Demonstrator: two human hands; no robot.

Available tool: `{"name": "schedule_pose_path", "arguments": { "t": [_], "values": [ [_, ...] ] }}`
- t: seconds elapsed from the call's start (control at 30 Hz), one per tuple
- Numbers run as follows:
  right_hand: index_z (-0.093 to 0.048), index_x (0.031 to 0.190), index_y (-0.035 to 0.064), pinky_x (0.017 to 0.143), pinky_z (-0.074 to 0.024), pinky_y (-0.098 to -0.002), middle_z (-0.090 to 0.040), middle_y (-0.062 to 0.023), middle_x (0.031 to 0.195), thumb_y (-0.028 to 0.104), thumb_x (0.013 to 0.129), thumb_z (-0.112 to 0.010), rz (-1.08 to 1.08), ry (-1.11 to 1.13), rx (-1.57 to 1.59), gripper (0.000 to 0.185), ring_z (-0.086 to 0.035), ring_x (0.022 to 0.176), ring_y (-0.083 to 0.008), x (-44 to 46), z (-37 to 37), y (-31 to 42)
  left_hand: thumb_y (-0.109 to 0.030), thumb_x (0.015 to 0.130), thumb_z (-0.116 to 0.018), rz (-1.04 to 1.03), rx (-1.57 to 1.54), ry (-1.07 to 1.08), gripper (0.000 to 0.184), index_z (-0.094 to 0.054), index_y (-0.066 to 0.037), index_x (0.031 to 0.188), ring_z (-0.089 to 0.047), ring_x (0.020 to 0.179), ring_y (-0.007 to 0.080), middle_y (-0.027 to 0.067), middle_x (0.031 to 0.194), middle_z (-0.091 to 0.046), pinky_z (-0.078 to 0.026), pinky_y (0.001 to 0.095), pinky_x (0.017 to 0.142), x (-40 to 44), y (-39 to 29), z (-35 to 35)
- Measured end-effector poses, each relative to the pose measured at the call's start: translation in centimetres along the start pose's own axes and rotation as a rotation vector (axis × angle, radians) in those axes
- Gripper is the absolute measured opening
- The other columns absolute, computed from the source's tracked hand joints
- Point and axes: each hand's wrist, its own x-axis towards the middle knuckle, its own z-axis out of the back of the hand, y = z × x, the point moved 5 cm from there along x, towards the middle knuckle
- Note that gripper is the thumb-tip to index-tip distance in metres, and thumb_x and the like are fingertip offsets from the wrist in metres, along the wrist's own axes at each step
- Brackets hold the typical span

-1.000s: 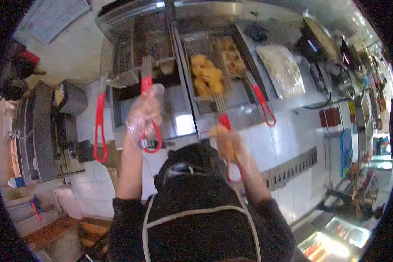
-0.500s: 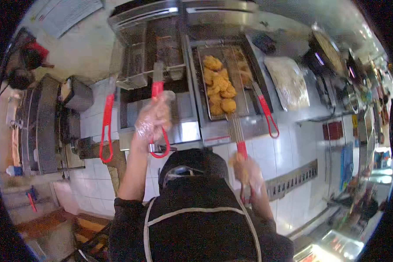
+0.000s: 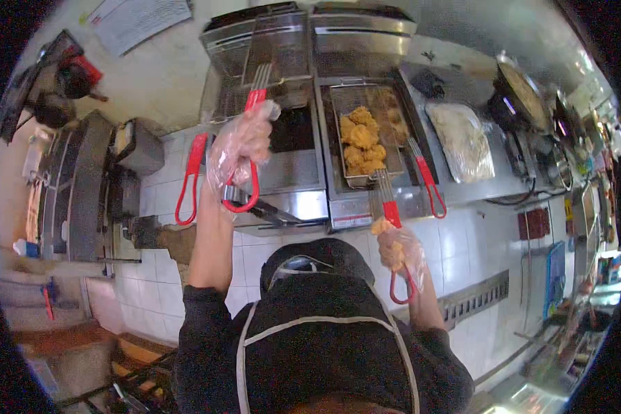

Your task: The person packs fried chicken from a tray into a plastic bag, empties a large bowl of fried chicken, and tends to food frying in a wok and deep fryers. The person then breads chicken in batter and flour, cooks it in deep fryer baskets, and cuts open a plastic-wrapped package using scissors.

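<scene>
My left hand, in a clear plastic glove, is wrapped round the red handle of a wire fry basket above the left fryer. My right hand, also gloved, grips the red handle of another fry basket. Golden fried pieces lie in that basket, over the right fryer. Just right of it, a further basket with browner pieces has a free red handle. One more red handle hangs beside my left hand.
A plastic-wrapped tray of pale food lies right of the fryers. Beyond it are a round pan and a metal bowl. A dark bin stands at the left. A floor drain is at the lower right.
The basket in my left hand has risen towards the back of the left fryer. My right hand still holds its basket; the view has shifted, and the fried pieces have shifted within it.
</scene>
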Motion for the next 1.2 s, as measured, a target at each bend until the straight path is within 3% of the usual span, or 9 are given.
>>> {"name": "schedule_pose_path", "arguments": {
  "t": [0.1,0.17,0.27,0.37,0.47,0.7,0.77,0.83,1.2],
  "values": [
    [-0.046,0.089,0.0068,0.034,-0.0338,-0.0258,-0.043,0.0015,0.058,0.021,0.086,-0.049,0.045,-0.101,-0.053,0.014,-0.041,0.040,-0.0121,-0.9,-2.4,0.2,-0.008,0.090,-0.046,-0.064,-0.135,0.119,0.013,-0.045,-0.002,0.102,-0.033,0.043,0.0008,-0.0073,0.058,-0.037,-0.031,0.0176,0.037,-1.9,-2.7,-3.8],
    [-0.047,0.090,0.0051,0.033,-0.0338,-0.0246,-0.043,0.0003,0.058,0.020,0.086,-0.049,-0.008,0.065,0.079,0.015,-0.041,0.040,-0.0115,-1.0,-2.7,-0.5,-0.004,0.090,-0.044,-0.043,-0.298,0.282,0.016,-0.041,-0.001,0.105,-0.034,0.044,0.0016,-0.0050,0.061,-0.039,-0.033,0.0177,0.039,-2.8,-3.6,-6.0],
    [-0.048,0.091,0.0042,0.033,-0.0345,-0.0229,-0.045,-0.0007,0.061,0.018,0.086,-0.050,0.065,-0.015,-0.144,0.015,-0.042,0.041,-0.0100,-0.6,-3.7,-0.7,-0.002,0.090,-0.040,-0.129,-0.256,0.315,0.017,-0.038,-0.001,0.107,-0.036,0.046,0.0031,-0.0026,0.065,-0.039,-0.035,0.0184,0.042,-4.4,-6.0,-7.5],
    [-0.050,0.099,0.0017,0.031,-0.0342,-0.0231,-0.047,0.0009,0.059,0.021,0.086,-0.054,0.051,0.106,-0.207,0.024,-0.042,0.038,-0.0093,1.2,-6.3,-1.4,-0.003,0.090,-0.039,-0.073,-0.280,0.431,0.018,-0.037,0.000,0.108,-0.037,0.049,0.0051,-0.0017,0.066,-0.038,-0.037,0.0205,0.046,-5.7,-7.9,-7.4],
    [-0.047,0.090,0.0030,0.037,-0.0376,-0.0216,-0.045,-0.0008,0.063,0.017,0.088,-0.047,0.017,0.285,-0.043,0.014,-0.044,0.045,-0.0099,4.0,-8.5,-2.3,-0.002,0.089,-0.038,-0.092,-0.300,0.473,0.022,-0.036,0.003,0.109,-0.038,0.053,0.0065,0.0000,0.068,-0.038,-0.036,0.0216,0.049,-7.6,-9.0,-7.8],
    [-0.049,0.105,0.0023,0.033,-0.0330,-0.0243,-0.043,0.0026,0.057,0.018,0.086,-0.050,-0.048,0.411,-0.165,0.025,-0.042,0.041,-0.0090,13.0,-11.8,-4.8,-0.003,0.089,-0.038,-0.144,-0.146,0.475,0.029,-0.032,0.002,0.117,-0.039,0.053,0.0088,0.0007,0.070,-0.039,-0.039,0.0239,0.048,-10.0,-10.6,-7.3],
    [-0.049,0.102,0.0025,0.033,-0.0329,-0.0236,-0.041,0.0035,0.056,0.019,0.086,-0.051,-0.016,0.321,-0.168,0.024,-0.041,0.040,-0.0090,14.5,-12.4,-4.9,-0.004,0.090,-0.037,-0.166,-0.122,0.424,0.029,-0.032,0.002,0.117,-0.039,0.052,0.0091,0.0005,0.069,-0.039,-0.038,0.0244,0.047,-10.6,-10.5,-7.2],
    [-0.049,0.099,0.0029,0.034,-0.0321,-0.0224,-0.038,0.0040,0.056,0.021,0.087,-0.052,-0.049,0.467,-0.001,0.023,-0.038,0.040,-0.0085,17.5,-12.5,-4.5,-0.006,0.091,-0.037,-0.204,-0.127,0.373,0.029,-0.032,0.002,0.118,-0.038,0.050,0.0090,0.0004,0.069,-0.039,-0.037,0.0243,0.047,-11.0,-10.7,-7.4],
    [-0.041,0.087,0.0102,0.035,-0.0338,-0.0237,-0.036,0.0050,0.054,0.018,0.088,-0.048,-0.121,0.443,0.006,0.010,-0.036,0.038,-0.0080,25.9,-11.9,-4.6,0.000,0.088,-0.037,-0.091,-0.190,0.362,0.027,-0.035,0.002,0.115,-0.038,0.049,0.0087,0.0001,0.066,-0.037,-0.036,0.0251,0.047,-8.9,-11.2,-5.9]
  ]
}}
